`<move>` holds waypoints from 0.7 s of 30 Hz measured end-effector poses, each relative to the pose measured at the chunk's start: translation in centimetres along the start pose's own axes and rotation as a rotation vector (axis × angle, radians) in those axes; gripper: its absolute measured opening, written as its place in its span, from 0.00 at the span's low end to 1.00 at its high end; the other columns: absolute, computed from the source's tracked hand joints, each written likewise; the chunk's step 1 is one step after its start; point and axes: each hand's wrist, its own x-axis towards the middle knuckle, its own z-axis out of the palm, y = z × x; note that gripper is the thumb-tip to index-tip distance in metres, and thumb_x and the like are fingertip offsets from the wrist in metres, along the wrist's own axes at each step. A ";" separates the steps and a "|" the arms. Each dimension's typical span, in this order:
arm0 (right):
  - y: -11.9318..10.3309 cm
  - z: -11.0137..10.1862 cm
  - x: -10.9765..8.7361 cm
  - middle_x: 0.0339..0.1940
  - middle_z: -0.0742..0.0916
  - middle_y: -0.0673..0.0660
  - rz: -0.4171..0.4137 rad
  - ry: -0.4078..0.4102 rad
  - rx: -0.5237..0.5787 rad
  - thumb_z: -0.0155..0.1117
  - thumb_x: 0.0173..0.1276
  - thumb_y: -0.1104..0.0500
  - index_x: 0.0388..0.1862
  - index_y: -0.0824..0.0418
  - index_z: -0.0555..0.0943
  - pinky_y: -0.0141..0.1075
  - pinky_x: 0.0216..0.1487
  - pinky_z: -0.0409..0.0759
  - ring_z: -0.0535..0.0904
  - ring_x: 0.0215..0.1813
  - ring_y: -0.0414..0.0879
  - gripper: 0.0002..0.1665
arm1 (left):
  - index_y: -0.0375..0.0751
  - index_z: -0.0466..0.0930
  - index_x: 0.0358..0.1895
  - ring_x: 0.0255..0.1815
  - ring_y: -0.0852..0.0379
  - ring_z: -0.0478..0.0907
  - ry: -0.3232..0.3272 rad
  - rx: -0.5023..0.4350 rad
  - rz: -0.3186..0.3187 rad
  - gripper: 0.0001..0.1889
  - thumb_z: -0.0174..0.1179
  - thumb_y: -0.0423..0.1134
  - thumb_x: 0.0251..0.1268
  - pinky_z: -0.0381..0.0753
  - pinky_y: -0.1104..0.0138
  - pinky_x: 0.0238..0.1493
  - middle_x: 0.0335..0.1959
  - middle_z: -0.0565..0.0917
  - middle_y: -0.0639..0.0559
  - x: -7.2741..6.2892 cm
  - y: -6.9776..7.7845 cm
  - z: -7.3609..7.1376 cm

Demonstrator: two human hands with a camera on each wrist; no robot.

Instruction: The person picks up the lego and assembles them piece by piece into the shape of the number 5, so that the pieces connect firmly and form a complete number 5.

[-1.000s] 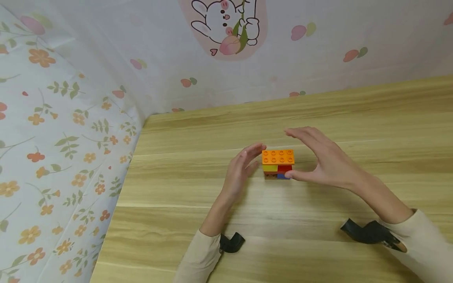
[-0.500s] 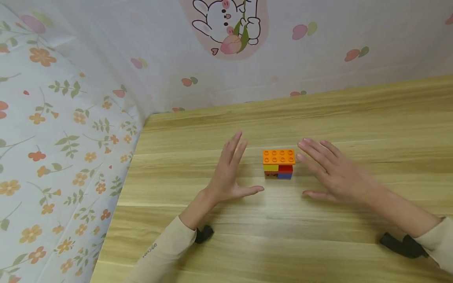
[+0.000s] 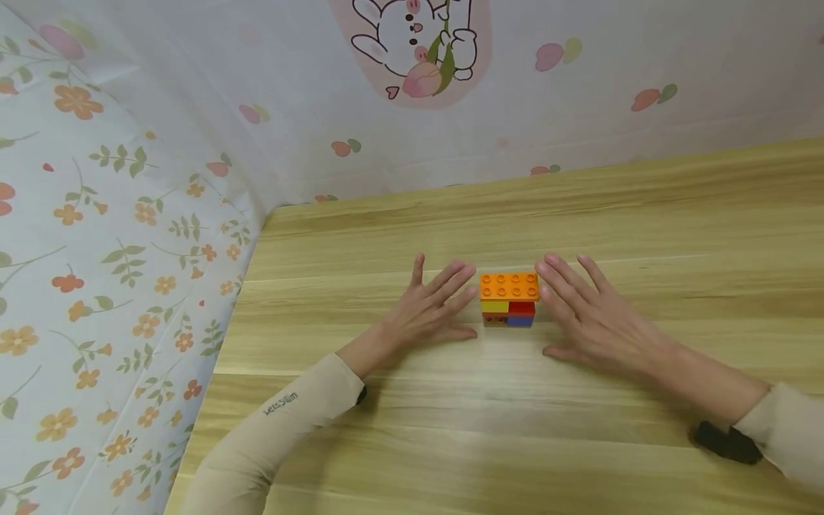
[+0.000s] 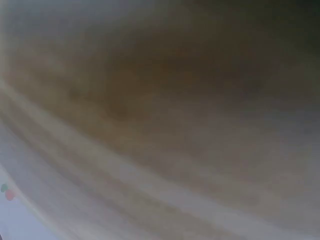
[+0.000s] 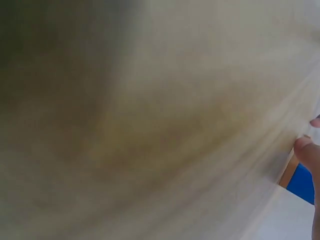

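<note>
A small stack of toy building bricks stands on the table in the head view. An orange studded brick (image 3: 509,286) lies across its top. Below it are a yellow brick (image 3: 494,307) and a red brick (image 3: 522,308), with a brown brick (image 3: 495,322) and a blue brick (image 3: 520,321) at the bottom. My left hand (image 3: 421,311) is spread just left of the stack, my right hand (image 3: 601,322) just right of it. Neither holds anything; whether the right fingertips touch the orange brick I cannot tell. The right wrist view catches a fingertip (image 5: 305,146) beside a blue patch.
The wood-grain table (image 3: 502,443) extends around the stack. Behind it hangs a pale cloth (image 3: 290,79) with a rabbit print, and a flowered cloth (image 3: 109,286) borders the left side. The left wrist view shows mostly blurred tabletop (image 4: 165,130).
Both hands have drawn off the stack and opened out. The left first moved away, then turned palm-down toward it; the right shifted rightward and flattened. The stack has kept its place.
</note>
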 end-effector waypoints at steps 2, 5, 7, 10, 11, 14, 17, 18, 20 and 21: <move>0.4 0.2 -0.1 0.71 0.58 0.67 0.015 -0.031 -0.004 0.37 0.71 0.35 0.74 0.63 0.42 0.60 0.66 0.46 0.51 0.71 0.61 0.46 | 0.42 0.22 0.72 0.73 0.55 0.31 -0.014 0.018 -0.010 0.63 0.59 0.68 0.48 0.31 0.40 0.65 0.74 0.30 0.49 0.1 -0.1 0.2; 0.9 0.6 -0.1 0.70 0.60 0.67 0.033 -0.073 -0.002 0.38 0.70 0.34 0.74 0.64 0.43 0.61 0.65 0.46 0.52 0.71 0.60 0.48 | 0.41 0.24 0.73 0.73 0.55 0.32 -0.047 0.045 -0.014 0.61 0.56 0.69 0.51 0.32 0.40 0.65 0.74 0.31 0.50 0.1 -0.2 0.5; 1.2 0.9 -0.2 0.70 0.60 0.67 0.042 -0.093 -0.004 0.38 0.70 0.33 0.74 0.65 0.43 0.61 0.65 0.47 0.53 0.71 0.60 0.48 | 0.40 0.25 0.73 0.73 0.55 0.32 -0.075 0.070 -0.009 0.59 0.52 0.70 0.53 0.35 0.39 0.64 0.74 0.31 0.50 0.2 -0.1 0.6; 1.4 1.1 -0.2 0.70 0.60 0.67 0.053 -0.101 -0.001 0.40 0.68 0.32 0.73 0.66 0.43 0.61 0.65 0.47 0.53 0.71 0.61 0.50 | 0.41 0.25 0.73 0.73 0.56 0.34 -0.104 0.089 -0.011 0.57 0.49 0.70 0.55 0.39 0.38 0.63 0.74 0.32 0.51 0.3 0.0 0.6; 1.5 1.1 -0.1 0.70 0.59 0.68 0.057 -0.106 0.000 0.40 0.68 0.32 0.73 0.66 0.43 0.61 0.65 0.46 0.53 0.71 0.61 0.51 | 0.40 0.25 0.73 0.73 0.56 0.34 -0.108 0.093 -0.016 0.57 0.49 0.71 0.55 0.41 0.38 0.63 0.74 0.32 0.50 0.3 0.0 0.7; 1.6 1.1 0.0 0.71 0.58 0.68 0.072 -0.121 0.004 0.40 0.67 0.31 0.73 0.67 0.41 0.62 0.65 0.45 0.52 0.71 0.61 0.53 | 0.39 0.25 0.73 0.73 0.55 0.37 -0.112 0.086 -0.037 0.58 0.50 0.71 0.54 0.43 0.38 0.62 0.74 0.34 0.50 0.4 0.0 0.8; 1.9 1.2 0.2 0.71 0.57 0.68 0.086 -0.127 0.013 0.42 0.65 0.30 0.73 0.68 0.40 0.62 0.65 0.44 0.51 0.71 0.62 0.56 | 0.38 0.24 0.72 0.73 0.53 0.41 -0.125 0.054 -0.060 0.59 0.52 0.70 0.53 0.43 0.38 0.63 0.74 0.34 0.49 0.6 0.0 1.0; 2.0 1.3 0.4 0.71 0.57 0.68 0.089 -0.125 0.019 0.43 0.64 0.29 0.73 0.69 0.39 0.62 0.65 0.44 0.51 0.71 0.63 0.57 | 0.37 0.24 0.72 0.73 0.53 0.42 -0.133 0.039 -0.069 0.60 0.52 0.70 0.53 0.43 0.38 0.63 0.74 0.33 0.49 0.7 0.0 1.0; 2.2 1.4 0.5 0.71 0.56 0.68 0.102 -0.129 0.033 0.45 0.62 0.29 0.72 0.69 0.38 0.61 0.66 0.43 0.49 0.71 0.63 0.59 | 0.36 0.22 0.71 0.73 0.51 0.44 -0.155 0.006 -0.088 0.61 0.52 0.70 0.52 0.43 0.38 0.63 0.74 0.30 0.49 0.9 -0.1 1.2; 2.3 1.4 0.6 0.72 0.56 0.68 0.110 -0.132 0.041 0.46 0.61 0.28 0.72 0.69 0.38 0.61 0.66 0.43 0.49 0.71 0.63 0.61 | 0.36 0.22 0.71 0.73 0.51 0.45 -0.169 -0.011 -0.096 0.62 0.53 0.70 0.52 0.42 0.38 0.63 0.74 0.29 0.49 1.0 -0.1 1.2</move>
